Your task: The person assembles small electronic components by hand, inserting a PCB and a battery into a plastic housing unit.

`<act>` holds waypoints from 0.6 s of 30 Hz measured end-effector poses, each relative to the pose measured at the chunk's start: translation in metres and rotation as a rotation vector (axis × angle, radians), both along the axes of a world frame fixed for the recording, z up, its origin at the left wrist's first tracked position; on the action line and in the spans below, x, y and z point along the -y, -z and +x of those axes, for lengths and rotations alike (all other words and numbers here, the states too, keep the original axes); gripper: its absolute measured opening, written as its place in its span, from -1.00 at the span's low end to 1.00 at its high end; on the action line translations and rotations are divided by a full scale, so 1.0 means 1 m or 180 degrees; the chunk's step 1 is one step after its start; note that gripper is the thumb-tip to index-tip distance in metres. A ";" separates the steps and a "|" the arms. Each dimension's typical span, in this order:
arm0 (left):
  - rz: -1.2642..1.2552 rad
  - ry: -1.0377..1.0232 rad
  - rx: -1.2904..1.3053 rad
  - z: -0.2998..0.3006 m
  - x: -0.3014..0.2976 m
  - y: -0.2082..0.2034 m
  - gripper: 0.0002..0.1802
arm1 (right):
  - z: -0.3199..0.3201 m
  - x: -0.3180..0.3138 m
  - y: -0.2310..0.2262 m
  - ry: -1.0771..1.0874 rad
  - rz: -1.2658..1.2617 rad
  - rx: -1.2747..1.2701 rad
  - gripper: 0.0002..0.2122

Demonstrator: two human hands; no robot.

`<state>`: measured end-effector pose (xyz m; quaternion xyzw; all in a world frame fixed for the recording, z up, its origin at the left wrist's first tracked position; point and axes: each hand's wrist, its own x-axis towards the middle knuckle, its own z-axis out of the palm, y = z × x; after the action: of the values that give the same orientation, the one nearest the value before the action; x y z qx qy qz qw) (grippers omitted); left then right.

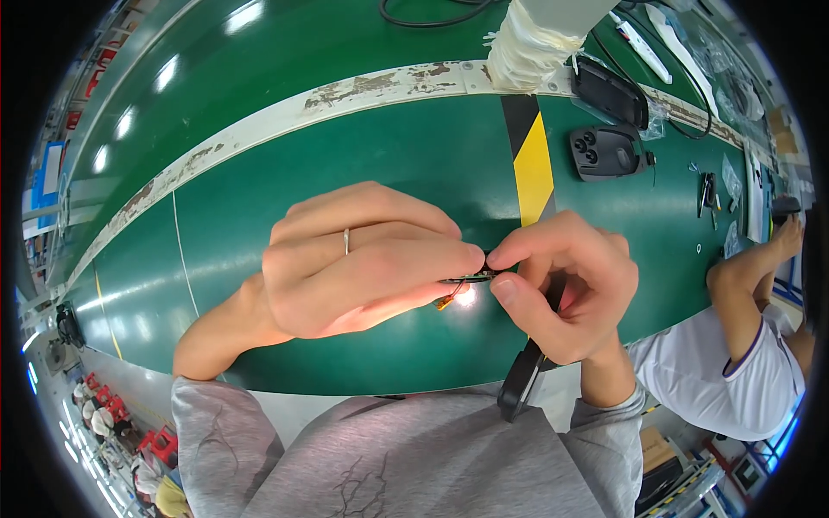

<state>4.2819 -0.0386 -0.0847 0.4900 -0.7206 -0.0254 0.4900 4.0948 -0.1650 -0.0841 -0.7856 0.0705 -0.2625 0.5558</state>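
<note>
My left hand, with a ring on one finger, is closed on a thin dark electronic part in front of my chest. A small orange piece hangs below it, and a bright light glows beside that. My right hand pinches the right end of the same part between thumb and forefinger. A long black piece, thicker at its lower end, slants down from my right palm toward my body. Whether it joins the small part is hidden by my fingers.
A green table bears yellow-black tape. An open black case, a cable and small tools lie at the right. A wrapped post rises at the back. Another person sits to the right.
</note>
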 end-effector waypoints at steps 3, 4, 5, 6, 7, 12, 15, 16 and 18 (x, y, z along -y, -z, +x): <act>-0.0115 0.0002 0.0018 0.000 0.002 0.004 -0.70 | 0.000 0.001 -0.001 0.0003 0.0041 0.0033 -0.83; -0.0250 -0.0019 -0.0010 0.000 0.002 0.006 -0.70 | 0.000 0.000 -0.002 0.0006 0.0006 0.0009 -0.83; -0.0384 -0.0039 -0.0037 -0.001 0.002 0.006 -0.70 | 0.000 -0.001 -0.002 0.0010 -0.0027 -0.0015 -0.83; -0.0389 -0.0040 -0.0040 -0.001 0.002 0.006 -0.70 | 0.001 -0.001 -0.002 0.0008 -0.0032 -0.0018 -0.83; -0.0427 -0.0059 -0.0016 -0.002 0.003 0.007 -0.71 | 0.001 0.000 -0.001 0.0027 -0.0224 0.0072 -0.82; -0.0539 -0.0069 0.0009 -0.003 0.006 0.010 -0.70 | 0.000 0.000 -0.001 0.0014 -0.0052 0.0064 -0.83; -0.0574 -0.0037 -0.0023 -0.002 0.004 0.008 -0.73 | 0.000 0.001 -0.006 0.0091 0.0436 -0.0201 -0.86; -0.0354 0.0127 0.0154 0.001 0.000 0.003 -0.72 | -0.001 0.004 -0.008 -0.0087 0.0304 -0.0355 -0.86; -0.0136 0.0278 0.0334 0.004 -0.003 -0.005 -0.71 | -0.001 0.006 -0.009 -0.0278 0.0168 -0.0505 -0.86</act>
<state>4.2862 -0.0356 -0.0797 0.4482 -0.7663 -0.0056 0.4602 4.0936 -0.1707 -0.0751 -0.7914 0.0869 -0.1731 0.5798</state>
